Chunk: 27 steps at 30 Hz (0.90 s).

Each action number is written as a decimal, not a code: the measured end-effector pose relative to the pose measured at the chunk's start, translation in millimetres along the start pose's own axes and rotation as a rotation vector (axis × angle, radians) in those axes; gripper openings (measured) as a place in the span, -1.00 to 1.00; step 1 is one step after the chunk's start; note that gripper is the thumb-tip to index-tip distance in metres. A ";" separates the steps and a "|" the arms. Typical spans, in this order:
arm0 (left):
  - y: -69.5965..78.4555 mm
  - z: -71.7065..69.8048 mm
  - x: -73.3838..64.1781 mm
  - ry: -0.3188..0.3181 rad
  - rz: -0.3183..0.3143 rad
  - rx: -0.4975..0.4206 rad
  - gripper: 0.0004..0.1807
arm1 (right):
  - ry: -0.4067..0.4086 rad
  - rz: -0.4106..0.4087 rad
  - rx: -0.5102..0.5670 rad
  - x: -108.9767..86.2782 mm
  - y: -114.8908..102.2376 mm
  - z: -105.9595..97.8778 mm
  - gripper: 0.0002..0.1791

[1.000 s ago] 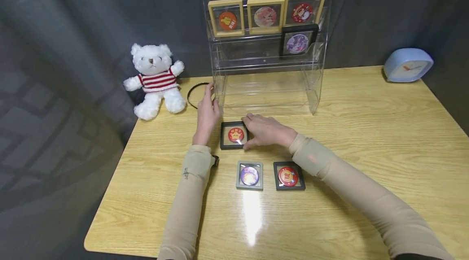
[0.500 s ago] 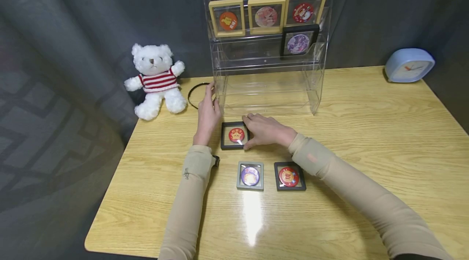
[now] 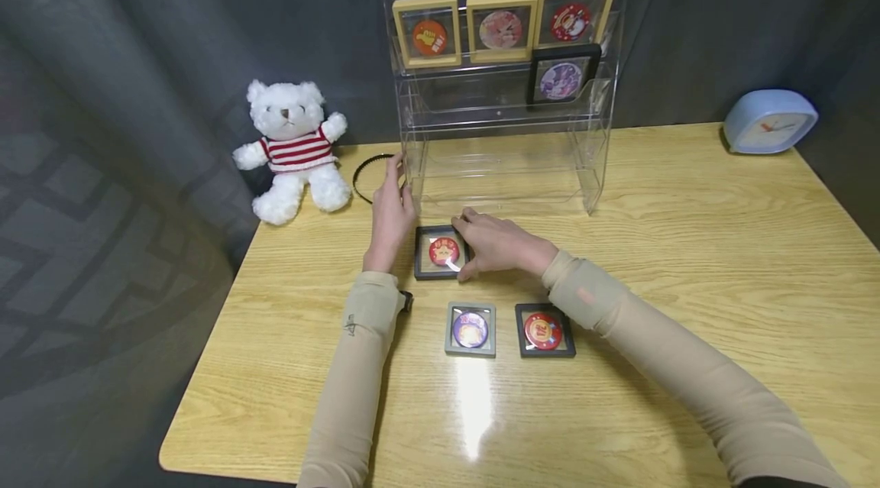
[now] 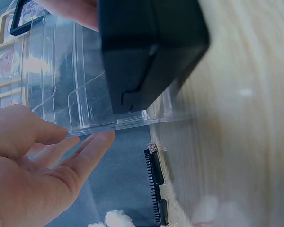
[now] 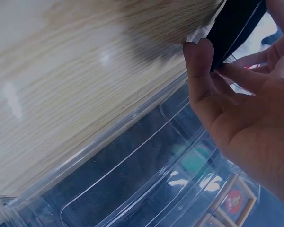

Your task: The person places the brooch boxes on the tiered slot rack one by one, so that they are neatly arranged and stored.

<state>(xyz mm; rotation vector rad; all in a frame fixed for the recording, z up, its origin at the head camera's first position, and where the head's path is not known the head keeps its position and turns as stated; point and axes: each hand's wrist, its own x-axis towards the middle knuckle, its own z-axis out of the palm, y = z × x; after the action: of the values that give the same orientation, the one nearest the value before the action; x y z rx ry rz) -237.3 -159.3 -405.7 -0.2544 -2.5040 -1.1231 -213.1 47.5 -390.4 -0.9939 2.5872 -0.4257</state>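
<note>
My right hand (image 3: pixel 500 242) grips the right side of a black badge display frame (image 3: pixel 421 266), thumb on the near edge and fingers at the far edge. Inside this frame sits a round red badge with a yellow star figure. Close up, the frame (image 4: pixel 151 52) looms dark in the left wrist view. My left hand (image 3: pixel 389 217) touches the left side of a clear acrylic display rack (image 3: pixel 495 121), its fingers mostly straight along the outer panel. Nearer me lie a grey frame (image 3: pixel 470 350) with a purple badge and another black frame (image 3: pixel 546 353) with a red badge.
Three yellow frames (image 3: pixel 504 56) stand along the rack's upper tier, with a black frame (image 3: pixel 564 53) below them at right. A white teddy bear (image 3: pixel 289 137) sits left of the rack, near a black toothed hoop (image 3: pixel 357 175). A blue clock (image 3: pixel 768 121) stands far right.
The black frame in my right hand rises slightly and tips, with the glare across its badge shifting. My left hand stays at the rack's side.
</note>
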 end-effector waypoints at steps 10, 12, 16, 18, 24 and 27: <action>-2.0 -0.4 -0.5 0.006 -0.025 -0.015 -0.37 | 0.055 -0.031 0.041 0.4 -2.7 3.9 0.14; -2.3 -0.4 -0.9 0.005 -0.030 -0.022 -0.36 | 0.055 -0.028 0.053 -0.8 -3.9 3.8 0.14; -2.0 -0.1 -0.6 -0.001 -0.040 -0.025 -0.35 | 0.043 -0.014 0.067 -3.5 -5.1 2.6 0.19; -1.5 0.1 0.4 -0.002 -0.040 -0.026 -0.35 | 0.039 -0.003 0.068 -4.7 -4.9 1.6 0.23; 0.8 0.2 2.7 -0.002 -0.036 -0.023 -0.36 | 0.058 0.001 0.060 -4.5 -3.2 0.8 0.26; 0.7 0.0 1.6 -0.007 -0.042 -0.024 -0.36 | 0.067 -0.011 0.061 -4.3 -2.6 1.7 0.26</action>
<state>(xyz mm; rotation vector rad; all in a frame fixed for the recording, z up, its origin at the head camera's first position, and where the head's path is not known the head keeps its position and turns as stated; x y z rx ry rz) -238.5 -158.8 -404.5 -0.2135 -2.5139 -1.1719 -207.9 48.4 -390.1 -0.9899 2.6121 -0.5467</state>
